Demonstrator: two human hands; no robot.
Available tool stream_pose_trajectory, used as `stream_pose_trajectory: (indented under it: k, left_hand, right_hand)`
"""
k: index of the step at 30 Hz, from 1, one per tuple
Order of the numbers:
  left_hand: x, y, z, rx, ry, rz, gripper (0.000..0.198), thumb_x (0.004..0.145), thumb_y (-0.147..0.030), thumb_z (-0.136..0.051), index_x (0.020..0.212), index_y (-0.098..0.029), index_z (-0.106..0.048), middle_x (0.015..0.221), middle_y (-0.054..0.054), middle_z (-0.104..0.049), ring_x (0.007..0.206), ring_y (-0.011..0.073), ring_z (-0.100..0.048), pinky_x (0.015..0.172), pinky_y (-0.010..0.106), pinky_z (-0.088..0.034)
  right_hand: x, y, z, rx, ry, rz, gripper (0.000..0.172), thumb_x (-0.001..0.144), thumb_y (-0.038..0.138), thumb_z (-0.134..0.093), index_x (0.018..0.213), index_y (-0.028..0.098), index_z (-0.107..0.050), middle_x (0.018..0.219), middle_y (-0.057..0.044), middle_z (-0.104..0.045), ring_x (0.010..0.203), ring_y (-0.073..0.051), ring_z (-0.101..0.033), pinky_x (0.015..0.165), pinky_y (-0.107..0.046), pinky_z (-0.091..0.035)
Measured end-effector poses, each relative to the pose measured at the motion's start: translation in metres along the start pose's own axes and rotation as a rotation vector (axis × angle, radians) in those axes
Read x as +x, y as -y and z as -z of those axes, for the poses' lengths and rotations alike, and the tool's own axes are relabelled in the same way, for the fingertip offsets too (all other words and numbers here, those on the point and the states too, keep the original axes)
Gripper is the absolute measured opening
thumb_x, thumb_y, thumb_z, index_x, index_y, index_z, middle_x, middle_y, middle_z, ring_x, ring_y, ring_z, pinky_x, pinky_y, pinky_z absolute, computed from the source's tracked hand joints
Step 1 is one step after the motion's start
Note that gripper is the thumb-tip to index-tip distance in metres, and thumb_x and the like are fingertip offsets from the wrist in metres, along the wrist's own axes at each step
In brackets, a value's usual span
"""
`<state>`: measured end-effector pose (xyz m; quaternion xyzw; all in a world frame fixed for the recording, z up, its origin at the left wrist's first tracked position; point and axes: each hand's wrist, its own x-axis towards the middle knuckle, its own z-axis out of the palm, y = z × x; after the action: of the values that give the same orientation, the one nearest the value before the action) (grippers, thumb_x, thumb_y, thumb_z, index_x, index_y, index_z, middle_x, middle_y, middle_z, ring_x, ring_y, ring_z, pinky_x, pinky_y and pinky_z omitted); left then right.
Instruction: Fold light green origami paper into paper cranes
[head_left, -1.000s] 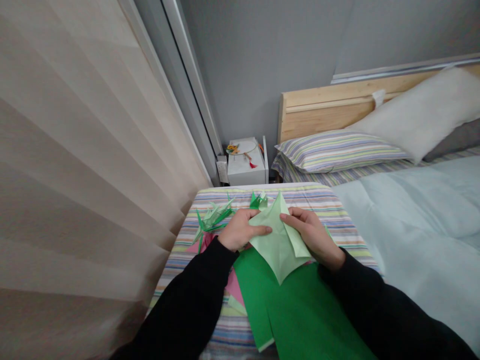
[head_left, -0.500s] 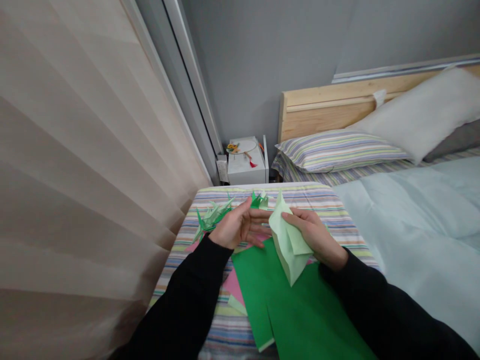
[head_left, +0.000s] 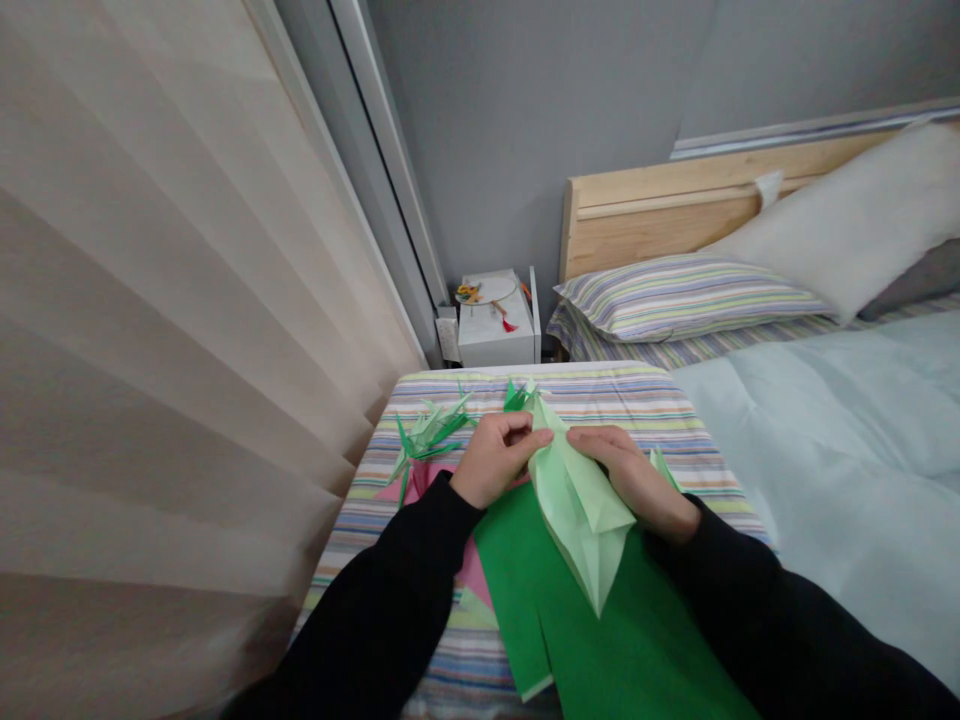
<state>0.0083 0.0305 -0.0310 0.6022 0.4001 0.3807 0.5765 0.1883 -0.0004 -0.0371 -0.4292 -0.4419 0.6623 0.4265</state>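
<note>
Light-green paper part-folded between both hands, above dark-green sheets

Near: dark-green paper sheets (head_left: 622,640) lie overlapping on a striped cloth (head_left: 442,680); pink paper (head_left: 472,570) shows from under their left edge.

Just beyond: light-green folded paper (head_left: 577,490) is over the sheets, creased lengthwise, one point toward the near side, a loose flap at its right. Left hand (head_left: 493,458) pinches its upper left edge, thumb on top. Right hand (head_left: 637,478) lies along its upper right edge, fingers close together, touching; whether it grips cannot be told, underside hidden. Both wrists in black sleeves (head_left: 390,590).

Farther, left: folded green paper pieces (head_left: 431,430), spiky, heaped. A dark-green folded piece (head_left: 516,397) stands beyond the left hand. Pale-green tip (head_left: 664,468) beside the right wrist.

Far: white nightstand (head_left: 495,350) bearing a red tassel (head_left: 509,325); to its right, striped pillow (head_left: 697,300) and wooden headboard (head_left: 637,235).
</note>
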Motion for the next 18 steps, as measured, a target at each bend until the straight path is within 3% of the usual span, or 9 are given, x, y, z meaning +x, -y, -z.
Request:
stream_pose_trajectory:
  k: [3,7,13,18]
  left_hand:
    - [0.0006,0.0022,-0.0019,0.007,-0.046,-0.042,0.048,0.074,-0.053,-0.078,0.059,-0.018,-0.049,0.051,-0.006,-0.039,0.048,0.0082,-0.036,0.048,0.023,-0.027]
    - [-0.0017,0.0014,-0.0060,0.057,-0.084,-0.089,0.050,0.078,-0.054,-0.074,0.057,-0.019,-0.045,0.052,-0.006,-0.034,0.049,0.0079,-0.032,0.048,0.023,-0.024]
    - [-0.0053,-0.0017,-0.0088,0.098,-0.124,-0.113,0.047,0.079,-0.052,-0.076,0.058,-0.017,-0.051,0.054,-0.004,-0.037,0.054,0.0097,-0.032,0.051,0.025,-0.024]
    - [-0.0042,-0.0042,-0.0046,0.053,-0.200,-0.164,0.047,0.081,-0.053,-0.073,0.058,-0.016,-0.053,0.057,-0.004,-0.038,0.055,0.0096,-0.033,0.053,0.025,-0.026]
  right_hand:
    - [-0.0007,-0.0001,-0.0003,-0.006,-0.030,0.010,0.040,0.078,0.054,-0.074,0.068,0.016,-0.064,0.064,-0.001,-0.063,0.056,-0.013,-0.053,0.055,-0.026,-0.040]
    - [-0.0013,-0.0006,-0.0006,-0.078,-0.036,0.037,0.046,0.079,0.059,-0.072,0.065,0.016,-0.061,0.059,0.000,-0.056,0.050,-0.011,-0.046,0.049,-0.025,-0.032]
    - [-0.0026,-0.0014,-0.0022,-0.199,-0.010,0.142,0.054,0.081,0.062,-0.071,0.057,0.017,-0.053,0.055,0.004,-0.044,0.050,-0.008,-0.036,0.047,-0.024,-0.025]
    - [-0.0080,0.0020,-0.0048,-0.167,0.114,0.076,0.043,0.084,0.055,-0.072,0.070,0.016,-0.066,0.054,0.003,-0.051,0.045,-0.008,-0.039,0.044,-0.023,-0.026]
